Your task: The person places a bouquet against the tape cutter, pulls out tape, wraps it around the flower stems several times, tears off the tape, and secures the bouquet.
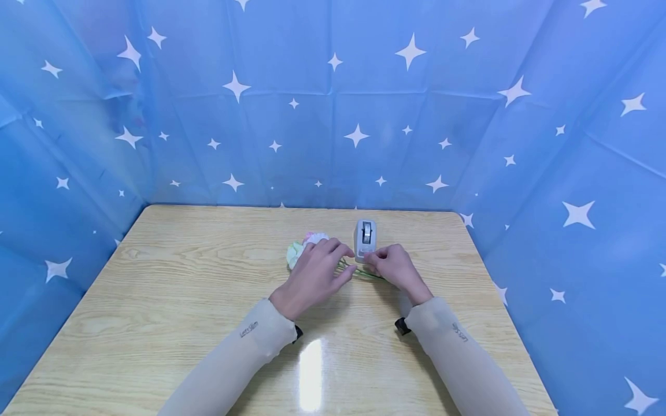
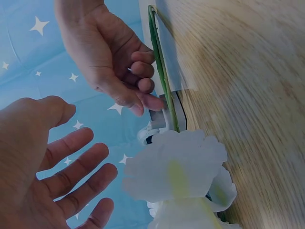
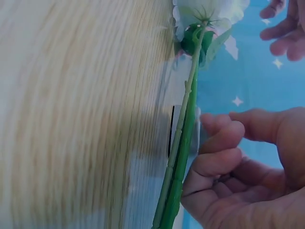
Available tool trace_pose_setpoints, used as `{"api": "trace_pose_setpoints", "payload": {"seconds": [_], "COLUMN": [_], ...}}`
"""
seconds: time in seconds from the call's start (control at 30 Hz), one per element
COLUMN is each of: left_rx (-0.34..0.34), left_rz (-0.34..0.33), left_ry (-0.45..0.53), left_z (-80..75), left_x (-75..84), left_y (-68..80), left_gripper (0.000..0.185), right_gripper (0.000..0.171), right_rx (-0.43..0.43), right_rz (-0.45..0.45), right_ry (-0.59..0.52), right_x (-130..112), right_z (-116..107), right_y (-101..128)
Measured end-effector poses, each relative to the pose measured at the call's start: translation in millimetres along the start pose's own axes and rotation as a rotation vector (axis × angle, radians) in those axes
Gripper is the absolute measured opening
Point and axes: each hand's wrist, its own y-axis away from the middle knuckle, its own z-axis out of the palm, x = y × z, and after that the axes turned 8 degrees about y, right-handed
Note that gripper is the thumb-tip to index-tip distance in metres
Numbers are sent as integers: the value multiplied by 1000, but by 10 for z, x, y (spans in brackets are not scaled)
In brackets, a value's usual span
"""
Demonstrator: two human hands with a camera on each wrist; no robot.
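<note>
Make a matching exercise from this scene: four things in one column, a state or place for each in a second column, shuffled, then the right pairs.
Things:
1. left hand
2. right hand
3. tape dispenser
4. flower stems

States or places:
A. green, lying on the table between the hands
B. fingers curled, at the near end of the dispenser
C. grey, standing beyond the hands
D. fingers spread and straight, over the white flower heads

Pairs: 1-D, 2-B, 3-C, 4-A
</note>
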Motion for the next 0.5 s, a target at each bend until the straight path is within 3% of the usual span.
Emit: {"api": "trace_pose_setpoints", "payload": {"seconds": [0.5], "left_rx": [-83], "left_rz": [-56], "left_ry": [-4], "left_z": [8], "left_x": [2], "left_y": [-138], "left_gripper": [31], "right_gripper": [28], "right_rx": [37], "right_rz": [-13], "right_ry": [-61], "right_x": [-17], "right_z": [20], "right_y": [16]}}
